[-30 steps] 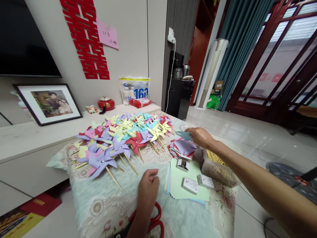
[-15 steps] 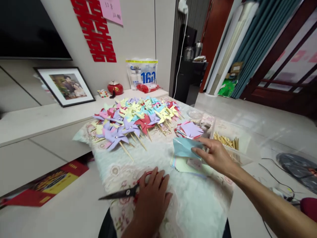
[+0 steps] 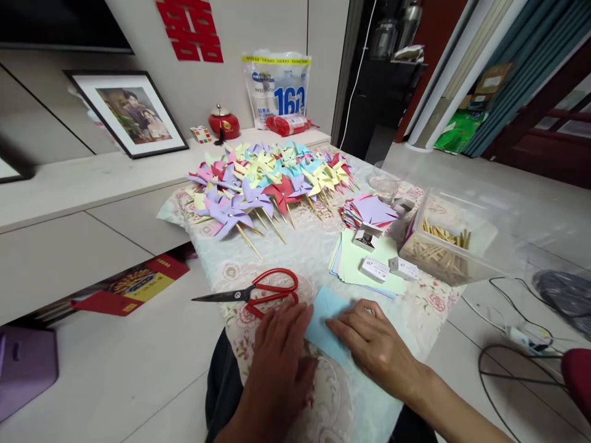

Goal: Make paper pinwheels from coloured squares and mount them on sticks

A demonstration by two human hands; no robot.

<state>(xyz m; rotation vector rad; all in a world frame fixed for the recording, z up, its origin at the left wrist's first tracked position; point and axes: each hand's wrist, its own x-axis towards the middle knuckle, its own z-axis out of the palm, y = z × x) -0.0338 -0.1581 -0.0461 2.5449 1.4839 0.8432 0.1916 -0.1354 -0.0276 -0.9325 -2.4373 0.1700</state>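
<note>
big pile of pinwheels point(image 3: 272, 184) done; both your left hand point(image 3: 281, 344) and right hand point(image 3: 369, 341) lie flat, pressing one blue sheet point(image 3: 325, 320), uncut, scissors point(image 3: 258, 292) idle.

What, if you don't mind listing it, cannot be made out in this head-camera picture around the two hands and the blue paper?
- Blue paper sheet: its near part lies under the left hand and right hand, so its full outline and any fold are hidden.
- Small boxes on the green paper stack: print too small to read.
- Red wall cutout: cut off by the top edge.
</note>
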